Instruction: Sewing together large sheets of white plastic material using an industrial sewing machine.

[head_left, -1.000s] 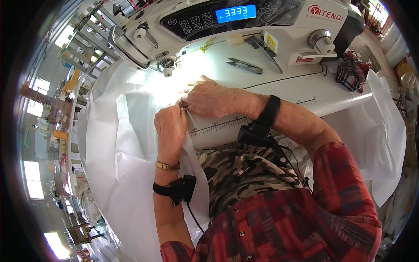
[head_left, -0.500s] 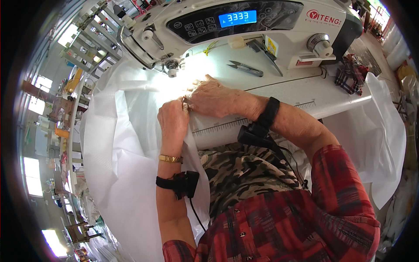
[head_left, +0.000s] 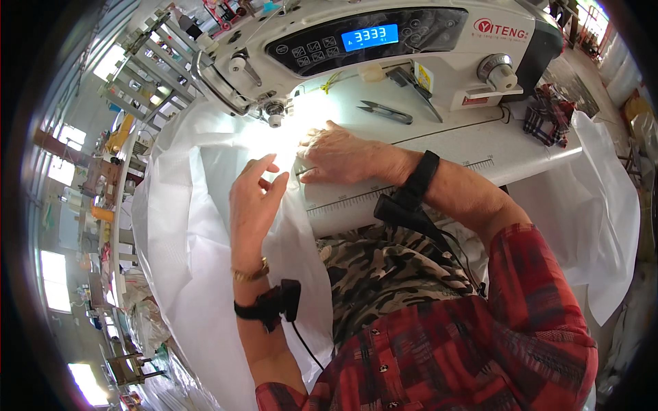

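A large white sheet of fabric [head_left: 205, 267] hangs from the sewing machine's bed down over my left side. Its upper part runs under the lit needle area of the white sewing machine [head_left: 507, 34]. My left hand [head_left: 255, 198] is open just above the fabric, thumb and forefinger apart, with nothing between them. Close beside it, my right hand [head_left: 339, 156] lies palm down at the fabric's edge on the machine bed, its thumb spread from the fingers. Strong lamp glare washes out the fabric by the needle and partly hides the right fingertips.
Thread snips [head_left: 385, 111] and a dark-handled tool [head_left: 415, 85] lie on the bed behind my right hand. A plaid cloth scrap [head_left: 550, 116] sits at the right end. More white fabric [head_left: 589, 212] hangs over the right edge. A metal rack [head_left: 154, 68] stands at far left.
My left hand has let go of the fabric edge and moved slightly left, its fingers opening. The right hand has stayed about in place, its thumb now apart from its fingers.
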